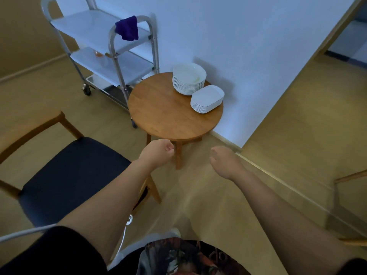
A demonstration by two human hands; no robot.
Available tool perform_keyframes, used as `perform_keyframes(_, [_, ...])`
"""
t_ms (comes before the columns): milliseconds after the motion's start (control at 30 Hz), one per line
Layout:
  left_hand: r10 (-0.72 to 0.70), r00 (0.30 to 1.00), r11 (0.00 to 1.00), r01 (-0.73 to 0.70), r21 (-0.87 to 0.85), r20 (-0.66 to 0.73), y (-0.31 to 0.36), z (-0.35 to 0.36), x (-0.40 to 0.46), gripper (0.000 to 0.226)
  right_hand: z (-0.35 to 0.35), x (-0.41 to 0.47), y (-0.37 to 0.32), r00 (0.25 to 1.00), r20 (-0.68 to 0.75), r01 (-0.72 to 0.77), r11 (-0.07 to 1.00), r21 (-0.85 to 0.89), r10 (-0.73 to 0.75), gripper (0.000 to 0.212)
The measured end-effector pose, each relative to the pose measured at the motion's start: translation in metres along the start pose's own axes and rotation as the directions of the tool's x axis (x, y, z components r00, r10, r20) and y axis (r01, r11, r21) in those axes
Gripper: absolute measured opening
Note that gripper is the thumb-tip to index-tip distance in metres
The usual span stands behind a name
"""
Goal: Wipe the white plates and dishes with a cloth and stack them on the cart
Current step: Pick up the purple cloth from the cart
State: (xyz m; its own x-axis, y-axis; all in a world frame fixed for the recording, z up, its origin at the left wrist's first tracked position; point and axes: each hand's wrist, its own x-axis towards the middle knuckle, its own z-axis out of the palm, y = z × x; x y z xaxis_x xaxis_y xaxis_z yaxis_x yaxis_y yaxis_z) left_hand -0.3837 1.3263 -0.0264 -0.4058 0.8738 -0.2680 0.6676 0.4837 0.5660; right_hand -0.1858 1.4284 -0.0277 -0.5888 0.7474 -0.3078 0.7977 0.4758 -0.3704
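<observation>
A stack of round white plates [188, 79] stands at the far edge of a small round wooden table [168, 114]. Beside it, to the right, is a stack of white rectangular dishes [207, 98]. A dark purple cloth [127, 28] hangs over the handle of a metal cart [111, 54] with white shelves, behind and left of the table. My left hand [157, 152] is curled into a loose fist in front of the table, holding nothing. My right hand [224, 161] hangs lower right of the table with fingers bent, also holding nothing. Both hands are well short of the plates.
A wooden chair with a dark blue seat [69, 175] stands at the left, close to my left arm. A small orange item [98, 54] lies on the cart's middle shelf. A white wall [238, 46] backs the table. A white cable [23, 233] runs low left.
</observation>
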Motion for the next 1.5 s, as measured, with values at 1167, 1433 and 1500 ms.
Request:
perform_keyframes(1167, [-0.369,0.912,0.929,0.370,-0.025,-0.182,-0.003,-0.101,0.280,0.027,-0.081,0.384,-0.051,0.879,0.263,0.410,0.912,0.010,-0.398,0.044])
perform_keyframes(1433, [-0.306,0.931,0.951,0.309,-0.013,-0.197,-0.016,-0.128,0.329,0.027,-0.088,0.422,-0.070,0.897,0.239,0.372,0.927,0.049,-0.372,0.045])
perform_keyframes(1500, [-0.277,0.942,0.960,0.279,-0.016,-0.190,-0.024,-0.136,0.346,0.027,-0.088,0.433,-0.076,0.909,0.232,0.345,0.937,0.046,-0.346,0.046])
